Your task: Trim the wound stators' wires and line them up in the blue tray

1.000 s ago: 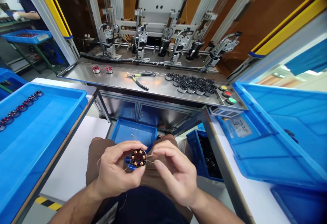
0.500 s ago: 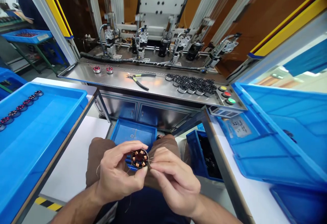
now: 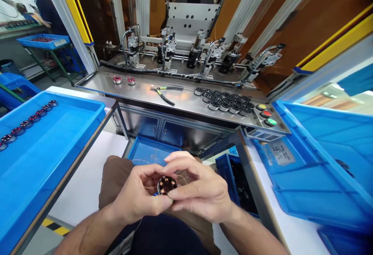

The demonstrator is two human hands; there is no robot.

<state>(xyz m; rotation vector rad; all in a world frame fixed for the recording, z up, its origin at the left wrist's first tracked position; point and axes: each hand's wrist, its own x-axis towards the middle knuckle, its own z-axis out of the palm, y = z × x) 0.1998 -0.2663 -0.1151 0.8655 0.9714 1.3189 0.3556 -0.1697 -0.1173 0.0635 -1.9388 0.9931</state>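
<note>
Above my lap I hold a round motor stator [image 3: 167,186] wound with copper coils, its open face turned up toward me. My left hand [image 3: 142,193] is closed round its left side, thumb along the lower rim. From the right, my right hand [image 3: 198,187] also grips it, thumb and fingers on the rim and over the far side. Thin loose wire ends stick out from the stator to both sides. Part of the ring is hidden behind my fingers.
Cutting pliers [image 3: 163,94], two red-wound stators [image 3: 131,81] and many black stators [image 3: 224,101] lie on the steel ledge. Beyond stands a winding machine [image 3: 189,49]. Blue trays [image 3: 67,130] flank me; buttons [image 3: 265,114] sit right. A person [image 3: 49,6] is at far left.
My right hand has moved from pinching the wires at the stator's right side to gripping the stator itself. The view has shifted slightly, and the stator sits a little farther right.
</note>
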